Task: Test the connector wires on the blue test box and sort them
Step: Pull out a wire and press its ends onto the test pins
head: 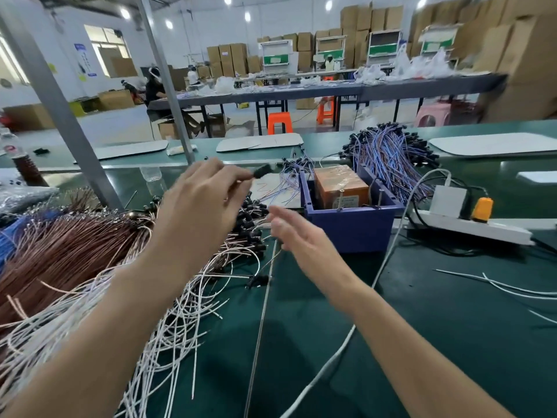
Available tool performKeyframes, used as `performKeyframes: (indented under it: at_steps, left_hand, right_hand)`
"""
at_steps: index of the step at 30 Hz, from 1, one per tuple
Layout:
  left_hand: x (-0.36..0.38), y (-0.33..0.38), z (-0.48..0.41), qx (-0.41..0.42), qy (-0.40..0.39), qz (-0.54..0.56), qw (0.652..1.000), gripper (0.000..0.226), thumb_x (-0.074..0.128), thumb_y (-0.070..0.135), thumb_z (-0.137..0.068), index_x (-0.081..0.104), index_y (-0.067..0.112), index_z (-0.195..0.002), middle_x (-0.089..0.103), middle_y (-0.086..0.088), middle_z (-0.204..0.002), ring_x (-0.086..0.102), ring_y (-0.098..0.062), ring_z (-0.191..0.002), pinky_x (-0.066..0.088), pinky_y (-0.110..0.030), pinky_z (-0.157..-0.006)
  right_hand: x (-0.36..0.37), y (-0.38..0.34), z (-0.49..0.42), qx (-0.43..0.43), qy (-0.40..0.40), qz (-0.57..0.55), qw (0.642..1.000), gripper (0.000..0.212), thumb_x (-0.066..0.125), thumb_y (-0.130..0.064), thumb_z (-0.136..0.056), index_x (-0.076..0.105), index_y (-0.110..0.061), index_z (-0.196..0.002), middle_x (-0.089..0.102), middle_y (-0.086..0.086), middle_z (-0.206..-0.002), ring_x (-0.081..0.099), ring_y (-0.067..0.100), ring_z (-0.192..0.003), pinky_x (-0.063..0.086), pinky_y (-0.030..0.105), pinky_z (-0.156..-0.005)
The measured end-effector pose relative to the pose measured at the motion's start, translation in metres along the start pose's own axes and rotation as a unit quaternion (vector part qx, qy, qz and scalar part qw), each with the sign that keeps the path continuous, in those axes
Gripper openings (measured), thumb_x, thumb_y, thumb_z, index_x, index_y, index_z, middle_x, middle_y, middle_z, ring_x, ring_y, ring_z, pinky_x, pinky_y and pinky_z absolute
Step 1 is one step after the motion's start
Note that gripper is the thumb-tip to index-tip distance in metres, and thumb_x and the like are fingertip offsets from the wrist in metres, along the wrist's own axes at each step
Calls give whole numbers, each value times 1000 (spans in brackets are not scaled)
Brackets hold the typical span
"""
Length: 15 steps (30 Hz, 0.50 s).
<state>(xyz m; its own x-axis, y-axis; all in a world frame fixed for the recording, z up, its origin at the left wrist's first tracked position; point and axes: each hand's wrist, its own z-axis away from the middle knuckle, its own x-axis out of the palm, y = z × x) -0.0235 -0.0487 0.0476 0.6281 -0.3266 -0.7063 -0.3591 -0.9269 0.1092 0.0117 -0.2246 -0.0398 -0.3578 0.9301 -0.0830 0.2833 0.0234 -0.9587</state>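
1. Cardboard cartons stacked along the back wall frame a workshop floor of long benches, orange stools and a seated worker, seen from the head camera across a green table.
2. Raised above the table, the left hand pinches a black connector between thumb and fingertips, up and to the left of the blue test box.
3. Lower down and just left of the box, the right hand is spread with its fingers nearly straight. It is motion-blurred, and nothing shows in its grasp.
4. The open-topped blue test box stands mid-table with an orange block wrapped in clear film inside it.
5. A sprawling pile of brown and white wires tipped with black connectors covers the table on the left. A bundle of blue and purple wires lies behind the box, to its right.
6. To the right of the box lies a white power strip carrying a white adapter and an orange plug.
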Motion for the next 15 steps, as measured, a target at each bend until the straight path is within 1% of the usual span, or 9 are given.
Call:
performKeyframes:
  at_steps: [2, 4, 6, 7, 10, 11, 12, 13, 15]
  left_hand:
    - [12, 35, -1, 40, -2, 40, 998, 26, 52, 32, -102, 67, 18, -117, 63, 3, -104, 61, -16, -87, 54, -34, -76]
    - [31, 65, 5, 72, -22, 68, 995, 24, 51, 30, -104, 67, 16, -115, 62, 2, -105, 63, -20, -86, 52, -35, -74]
    - [51, 85, 14, 79, -47, 86, 992, 23, 51, 29, -105, 66, 15, -115, 65, 1, -108, 64, -23, -89, 51, -38, -78]
    - [59, 91, 18, 79, -61, 91, 991, 24, 51, 29, -105, 65, 15, -117, 67, 0, -108, 65, -24, -92, 50, -39, -81]
    - [80, 92, 29, 87, -121, 76, 986, 26, 49, 32, -105, 63, 20, -123, 73, 3, -107, 67, -21, -96, 46, -39, -87]
    - [85, 88, 33, 89, -148, 63, 983, 28, 44, 35, -107, 61, 24, -127, 71, 7, -111, 65, -18, -101, 42, -37, -91]
    - [88, 82, 37, 92, -162, 53, 981, 30, 39, 37, -108, 58, 29, -130, 68, 11, -115, 62, -15, -106, 39, -34, -95]
    - [89, 76, 39, 95, -172, 49, 979, 30, 38, 37, -109, 59, 31, -129, 67, 12, -114, 61, -15, -106, 38, -33, -96]
    - [88, 65, 42, 110, -179, 18, 978, 28, 44, 34, -107, 70, 27, -114, 69, 9, -98, 65, -20, -93, 45, -36, -89]
  right_hand:
    - [-8, -16, 0, -11, 7, -165, 986, 47, 58, -59, -91, 62, -36, -132, 70, -17, -124, 65, 3, -114, 51, 26, -95]
    - [-19, -26, 5, -25, 33, -290, 956, 39, 62, -50, -93, 72, -25, -121, 73, -2, -123, 67, 12, -116, 53, 27, -93]
    - [-32, -31, 15, -27, 83, -333, 939, 32, 62, -45, -92, 80, -20, -100, 75, 9, -118, 69, 18, -114, 56, 24, -89]
    - [-41, -31, 20, -17, 118, -336, 934, 32, 59, -43, -93, 80, -19, -90, 76, 11, -113, 72, 20, -109, 57, 25, -85]
    - [-76, -24, 33, 32, 224, -372, 900, 40, 50, -31, -103, 73, -17, -74, 77, 7, -85, 74, 21, -78, 55, 34, -80]
    - [-88, -21, 38, 34, 245, -395, 885, 41, 49, -28, -104, 73, -17, -72, 71, 2, -73, 68, 18, -63, 55, 32, -74]
    - [-101, -18, 44, 33, 260, -417, 870, 39, 50, -26, -104, 72, -18, -72, 60, -2, -63, 56, 13, -50, 53, 28, -64]
    - [-114, -14, 50, 31, 271, -432, 860, 35, 49, -24, -103, 70, -18, -75, 47, -5, -56, 41, 10, -42, 47, 23, -52]
    - [-137, -6, 62, 30, 282, -437, 854, 29, 46, -23, -101, 64, -20, -78, 29, -8, -50, 18, 7, -38, 27, 19, -36]
